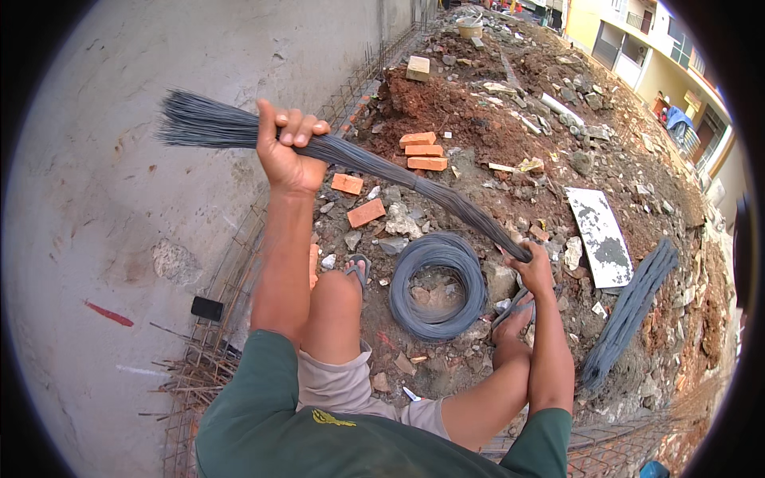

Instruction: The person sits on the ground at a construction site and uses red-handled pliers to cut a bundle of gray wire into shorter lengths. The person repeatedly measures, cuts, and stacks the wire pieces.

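Note:
A long bundle of dark tie wire (382, 170) stretches slantwise between my two hands. Near its splayed, brush-like end, my left hand (293, 149) is closed around it, raised before the wall. The lower, narrower end sits in the grip of my right hand (534, 266), close to my right foot. A band of wire appears to bind the bundle around its middle. On the ground between my feet lies a coil of grey wire (439, 331). More cut wire, a loose bundle (630, 313), rests on the dirt to my right.
A concrete wall (119, 209) rises at my left, with rebar cages (236, 263) along its foot. Orange bricks (425, 150) and rubble lie ahead. A white, dark-patched board (599, 236) is at the right. Farther off stands a bucket (469, 27). A black phone-like object (207, 308) rests on the rebar.

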{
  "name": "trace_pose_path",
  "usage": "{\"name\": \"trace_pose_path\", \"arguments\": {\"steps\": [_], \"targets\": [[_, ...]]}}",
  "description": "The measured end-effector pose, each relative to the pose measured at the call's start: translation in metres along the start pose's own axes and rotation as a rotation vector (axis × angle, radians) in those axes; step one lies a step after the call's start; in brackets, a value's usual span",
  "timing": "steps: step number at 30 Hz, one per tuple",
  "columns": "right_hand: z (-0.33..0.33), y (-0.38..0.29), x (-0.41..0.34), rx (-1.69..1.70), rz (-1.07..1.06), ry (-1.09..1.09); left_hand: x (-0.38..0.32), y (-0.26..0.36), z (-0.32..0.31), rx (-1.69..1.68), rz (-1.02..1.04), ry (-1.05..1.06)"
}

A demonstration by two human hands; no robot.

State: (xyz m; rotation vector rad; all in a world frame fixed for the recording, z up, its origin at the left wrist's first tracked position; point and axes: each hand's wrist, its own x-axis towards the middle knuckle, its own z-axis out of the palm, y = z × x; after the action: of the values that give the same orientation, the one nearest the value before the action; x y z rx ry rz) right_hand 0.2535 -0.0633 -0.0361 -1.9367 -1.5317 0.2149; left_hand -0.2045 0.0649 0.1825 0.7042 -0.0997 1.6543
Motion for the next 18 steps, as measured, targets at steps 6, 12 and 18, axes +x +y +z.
{"name": "trace_pose_path", "arguments": {"steps": [6, 12, 18], "targets": [[0.032, -0.067, 0.026, 0.027, -0.079, -0.201, 0.018, 0.123, 0.121, 0.459, 0.116, -0.344], [0.012, -0.05, 0.021, 0.216, 0.045, -0.325, 0.007, 0.176, 0.195, 1.211, -0.217, -0.737], [-0.004, -0.011, 0.007, 0.311, 0.107, -0.288, -0.057, 0.082, 0.184, 1.463, -0.827, -0.478]]}}
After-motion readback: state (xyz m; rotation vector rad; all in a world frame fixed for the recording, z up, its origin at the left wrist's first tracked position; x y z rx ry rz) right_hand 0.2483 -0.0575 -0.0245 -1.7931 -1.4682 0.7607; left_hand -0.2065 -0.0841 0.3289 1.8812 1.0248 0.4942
